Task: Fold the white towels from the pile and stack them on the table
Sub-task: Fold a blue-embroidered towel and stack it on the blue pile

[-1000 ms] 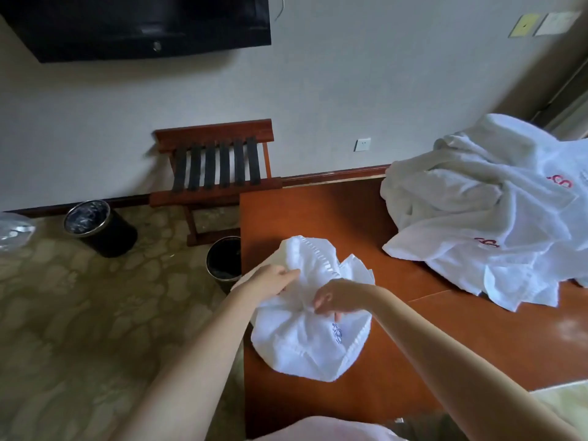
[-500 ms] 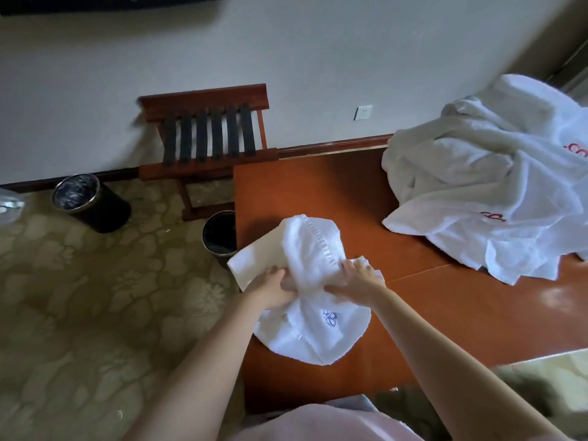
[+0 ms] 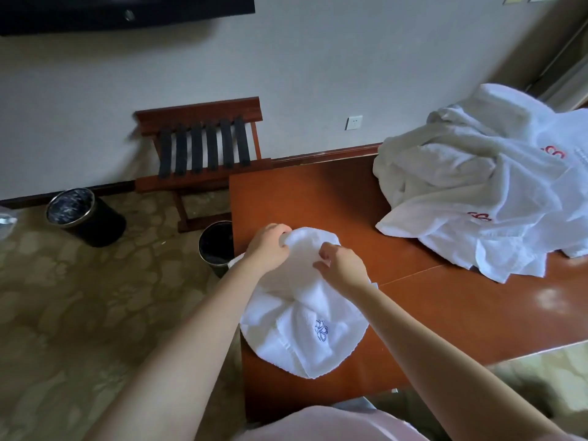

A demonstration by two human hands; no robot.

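A: Both pinching? 
B: Yep, left hand (image 3: 269, 246) and right hand (image 3: 342, 267) each bunch the towel's (image 3: 305, 326) far edge, near the table (image 3: 429, 300) corner.
A: The pile (image 3: 483, 198)?
B: Well apart, far right.
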